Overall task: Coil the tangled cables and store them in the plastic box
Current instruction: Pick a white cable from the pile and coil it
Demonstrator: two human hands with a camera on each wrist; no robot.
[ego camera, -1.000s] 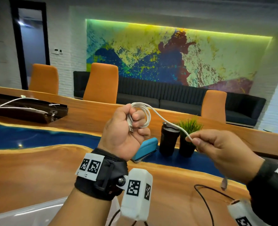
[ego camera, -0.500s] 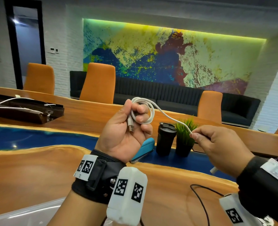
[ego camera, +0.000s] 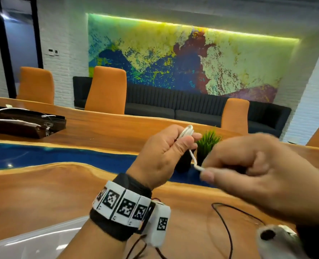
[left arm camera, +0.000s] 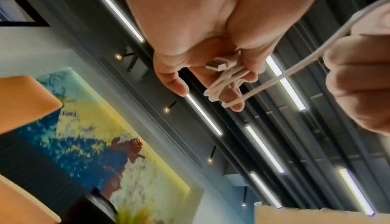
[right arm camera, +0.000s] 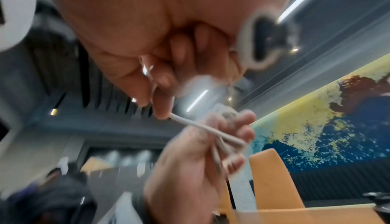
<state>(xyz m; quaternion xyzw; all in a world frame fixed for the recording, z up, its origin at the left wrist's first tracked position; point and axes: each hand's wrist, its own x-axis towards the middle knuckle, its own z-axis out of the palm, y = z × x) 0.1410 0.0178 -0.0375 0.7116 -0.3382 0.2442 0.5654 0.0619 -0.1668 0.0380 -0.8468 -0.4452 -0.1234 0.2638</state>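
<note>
My left hand [ego camera: 166,152] is raised above the table and grips a small coil of white cable [ego camera: 186,131] between thumb and fingers. In the left wrist view the cable loops [left arm camera: 227,80] and a plug lie in that palm [left arm camera: 190,27]. A short free strand [ego camera: 193,158] runs from the coil down to my right hand [ego camera: 263,176], which pinches it between thumb and forefinger. The right wrist view shows the same strand [right arm camera: 202,127] stretched between both hands, blurred. A thin black cable [ego camera: 227,227] lies on the table below my right wrist. The clear plastic box [ego camera: 33,242] shows at the lower left.
A small green potted plant [ego camera: 208,144] and a dark cup [ego camera: 183,163] stand behind my hands. A dark tray with white cables [ego camera: 24,122] sits at the far left of the wooden table [ego camera: 52,193]. Orange chairs [ego camera: 106,88] line the far side.
My right hand has come in close to the left, so the free strand between them is much shorter. The left hand has turned, showing its back, with the coil pinched tighter.
</note>
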